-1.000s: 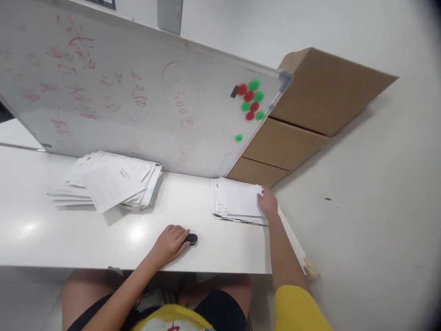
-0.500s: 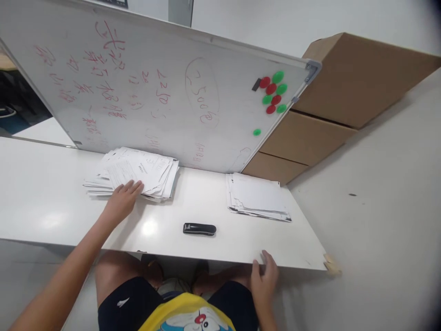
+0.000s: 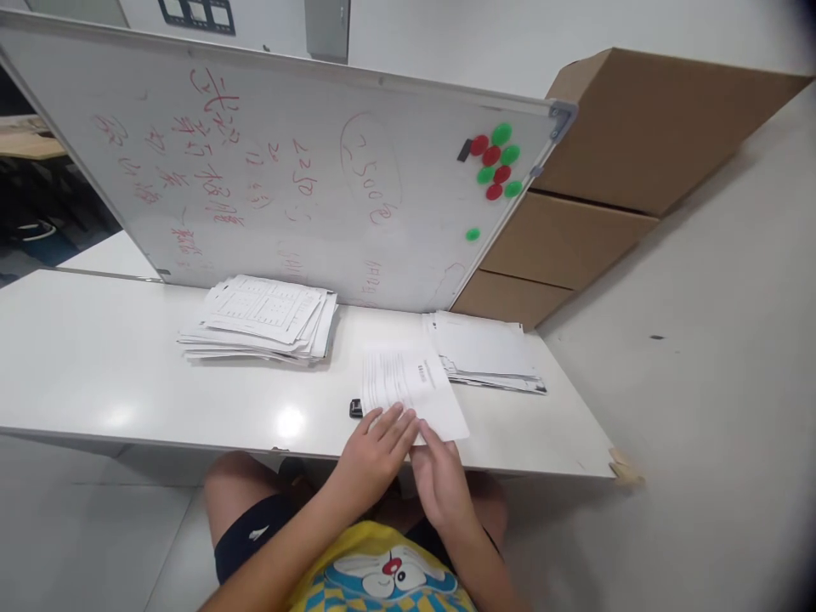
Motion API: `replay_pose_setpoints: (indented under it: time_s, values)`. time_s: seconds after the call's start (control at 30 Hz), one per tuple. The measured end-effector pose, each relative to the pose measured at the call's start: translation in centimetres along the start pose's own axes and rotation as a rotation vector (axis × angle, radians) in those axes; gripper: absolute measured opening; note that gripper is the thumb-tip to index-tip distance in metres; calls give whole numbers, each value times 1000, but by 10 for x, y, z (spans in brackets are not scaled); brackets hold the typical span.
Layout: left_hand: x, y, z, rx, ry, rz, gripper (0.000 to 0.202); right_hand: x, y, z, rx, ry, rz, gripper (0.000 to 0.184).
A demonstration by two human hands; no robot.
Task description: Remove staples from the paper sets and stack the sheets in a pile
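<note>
A printed sheet of paper (image 3: 408, 382) is between my hands near the front of the desk, its near edge under my fingers. My left hand (image 3: 376, 450) lies across the near edge, fingers on top and its thumb hidden. Close against it, my right hand (image 3: 439, 476) pinches the same edge with the thumb above and the other fingers mostly out of sight. The sheet covers most of a black stapler (image 3: 355, 409); only its left end shows. A thick paper stack (image 3: 261, 319) lies to the left, its top sheet printed with a table.
A smaller paper pile (image 3: 484, 344) lies at the right, partly bordering the sheet. Behind the desk (image 3: 127, 357) leans a whiteboard (image 3: 319, 195) with red writing and several round magnets (image 3: 490, 155). Cardboard boxes (image 3: 612, 136) are stacked at the right by the wall.
My left hand has brought the printed sheet from the left stack rightward over the stapler. My right hand has moved left and in to take its edge. The view has shifted slightly.
</note>
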State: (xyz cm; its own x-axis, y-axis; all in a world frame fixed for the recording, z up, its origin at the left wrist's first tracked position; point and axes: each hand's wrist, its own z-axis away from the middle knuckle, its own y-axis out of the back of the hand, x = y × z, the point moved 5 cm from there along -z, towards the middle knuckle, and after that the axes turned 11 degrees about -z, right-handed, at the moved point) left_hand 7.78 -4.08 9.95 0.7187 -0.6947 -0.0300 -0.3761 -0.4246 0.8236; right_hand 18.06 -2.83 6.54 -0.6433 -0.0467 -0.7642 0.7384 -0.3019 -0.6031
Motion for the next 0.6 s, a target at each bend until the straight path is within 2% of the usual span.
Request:
replay_pose_setpoints:
  time_s: [0.03, 0.07, 0.1, 0.17, 0.23, 0.3, 0.37, 0.4, 0.47, 0.53, 0.6]
  values:
    - [-5, -4, 1, -13, 38, 56, 45, 1, 5, -2, 59, 40, -3, 55]
    - [-20, -6, 2, -14, 87, 104, 43, 0, 13, -6, 103, 74, 2, 56]
    - [-42, -5, 3, 0, 146, 131, 41, -2, 23, -10, 137, 97, 13, 58]
    - [-107, 0, 5, 64, 301, 81, 36, -7, 50, -18, 199, 118, 63, 62]
    - [-184, 3, 7, 65, 514, -108, 37, -14, 82, -25, 251, 129, 150, 65]
    - [-249, 1, 12, -25, 703, -310, 52, -18, 113, -28, 278, 115, 236, 65]
    - [-290, -5, 18, -131, 767, -408, 54, -21, 142, -27, 296, 71, 292, 63]
    - [-301, -7, 21, -170, 760, -436, 49, -23, 155, -26, 310, 44, 321, 61]
    - [-310, -6, 25, -208, 719, -477, 37, -28, 180, -24, 356, 10, 401, 54]
    - [-307, 1, 27, -205, 713, -526, 32, -36, 199, -24, 405, 4, 486, 47]
    - [-294, 9, 24, -187, 711, -567, 30, -43, 211, -26, 422, 8, 544, 41]
